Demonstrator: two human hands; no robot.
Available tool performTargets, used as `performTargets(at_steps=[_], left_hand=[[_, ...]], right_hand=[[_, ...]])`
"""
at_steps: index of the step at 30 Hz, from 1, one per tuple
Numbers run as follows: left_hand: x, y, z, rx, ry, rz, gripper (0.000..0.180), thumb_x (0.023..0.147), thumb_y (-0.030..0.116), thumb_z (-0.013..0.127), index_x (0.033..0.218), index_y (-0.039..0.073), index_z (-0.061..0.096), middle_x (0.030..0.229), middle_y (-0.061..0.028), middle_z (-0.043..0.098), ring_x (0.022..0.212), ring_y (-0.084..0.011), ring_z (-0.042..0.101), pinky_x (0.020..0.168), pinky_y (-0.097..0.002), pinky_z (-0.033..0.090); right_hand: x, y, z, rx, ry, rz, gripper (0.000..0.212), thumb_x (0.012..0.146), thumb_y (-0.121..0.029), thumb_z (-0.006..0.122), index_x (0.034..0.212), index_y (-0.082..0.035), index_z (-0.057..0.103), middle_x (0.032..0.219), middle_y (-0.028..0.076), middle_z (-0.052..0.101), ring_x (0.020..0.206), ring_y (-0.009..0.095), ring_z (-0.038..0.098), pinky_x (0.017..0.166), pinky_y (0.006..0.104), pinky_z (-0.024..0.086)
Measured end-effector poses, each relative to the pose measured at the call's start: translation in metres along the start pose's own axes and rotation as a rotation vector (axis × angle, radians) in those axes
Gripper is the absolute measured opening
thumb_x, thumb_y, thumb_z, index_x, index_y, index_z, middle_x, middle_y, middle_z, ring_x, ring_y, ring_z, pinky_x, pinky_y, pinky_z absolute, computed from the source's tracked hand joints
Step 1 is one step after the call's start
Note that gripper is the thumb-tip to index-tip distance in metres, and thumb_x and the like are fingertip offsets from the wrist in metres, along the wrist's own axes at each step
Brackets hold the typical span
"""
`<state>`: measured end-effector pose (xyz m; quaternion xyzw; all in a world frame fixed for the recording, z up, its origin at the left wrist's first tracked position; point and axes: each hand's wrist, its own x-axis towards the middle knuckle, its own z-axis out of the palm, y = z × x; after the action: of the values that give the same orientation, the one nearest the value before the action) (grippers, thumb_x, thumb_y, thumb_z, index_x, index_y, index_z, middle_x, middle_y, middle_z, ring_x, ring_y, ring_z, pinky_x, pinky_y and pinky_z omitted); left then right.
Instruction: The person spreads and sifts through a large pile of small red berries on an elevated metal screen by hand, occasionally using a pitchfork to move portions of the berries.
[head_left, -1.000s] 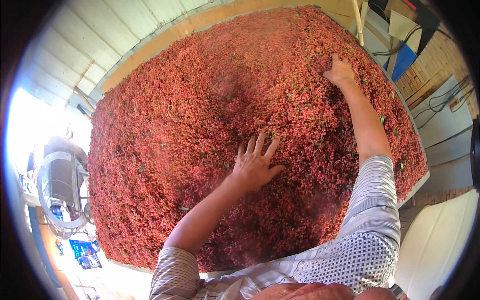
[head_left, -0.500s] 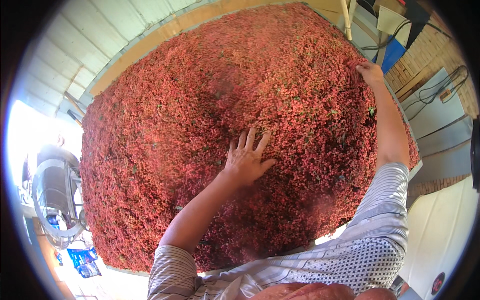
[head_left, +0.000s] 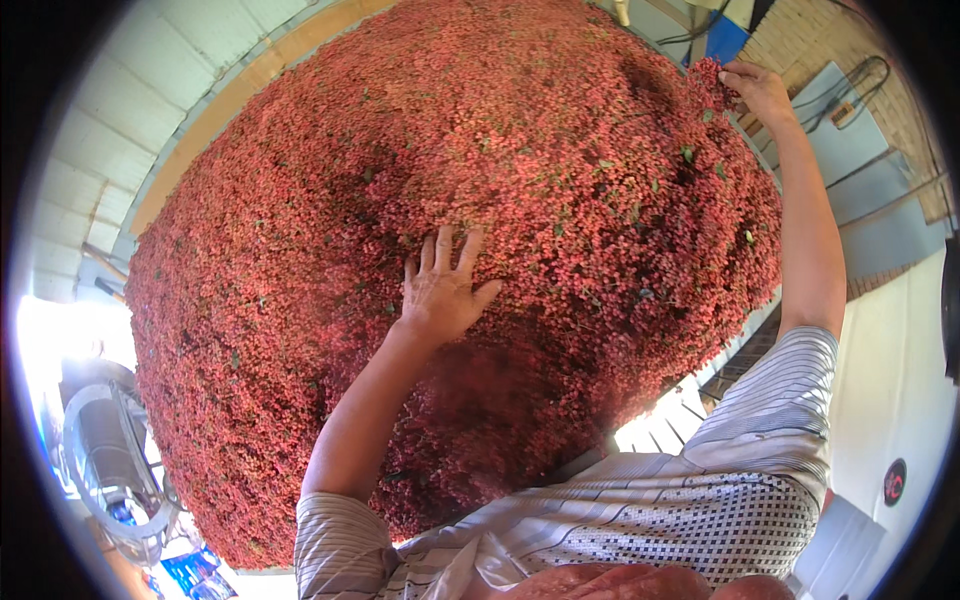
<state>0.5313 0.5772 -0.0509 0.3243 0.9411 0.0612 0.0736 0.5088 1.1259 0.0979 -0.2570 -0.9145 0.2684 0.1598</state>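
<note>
No text legible. Round dark badge (head_left: 895,482) on white panel (head_left: 880,400), well below and right of right fingers (head_left: 742,78): red mark, unreadable. Blue packs (head_left: 192,572), well below and left of left fingers (head_left: 444,250): markings unreadable.

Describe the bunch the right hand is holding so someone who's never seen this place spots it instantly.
Find the big mound of red, berry-like clusters in the middle of the picture. At its upper right edge, just below a blue panel, is the right hand. The bunch is the red clump in its pinch; the similar clusters around it are not held.
</note>
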Motion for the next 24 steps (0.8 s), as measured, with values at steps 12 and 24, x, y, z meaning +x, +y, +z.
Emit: performTargets(at_steps=[12, 24], left_hand=[[0.001, 0.001, -0.003, -0.017, -0.067, -0.048, 0.083, 0.096, 0.064, 0.050, 0.163, 0.027, 0.016, 0.166, -0.0234, 0.018, 0.149, -0.0457, 0.025, 0.119, -0.0622, 0.023], [0.003, 0.000, -0.002, 0.016, -0.119, -0.056, 0.086, 0.097, 0.069, 0.045, 0.164, 0.029, 0.009, 0.167, -0.0234, 0.013, 0.150, -0.0475, 0.021, 0.120, -0.0599, 0.022]], right_hand=[[-0.073, 0.045, -0.064, 0.035, 0.102, 0.126, 0.044, 0.093, -0.032, 0.073, 0.131, -0.010, 0.069, 0.125, 0.015, 0.070, 0.105, 0.022, 0.070, 0.084, 0.0391, 0.061], [-0.140, 0.116, -0.011, -0.191, 0.027, 0.205, 0.041, 0.100, -0.033, 0.064, 0.133, -0.009, 0.067, 0.121, 0.016, 0.072, 0.107, 0.026, 0.070, 0.092, 0.0371, 0.053]])
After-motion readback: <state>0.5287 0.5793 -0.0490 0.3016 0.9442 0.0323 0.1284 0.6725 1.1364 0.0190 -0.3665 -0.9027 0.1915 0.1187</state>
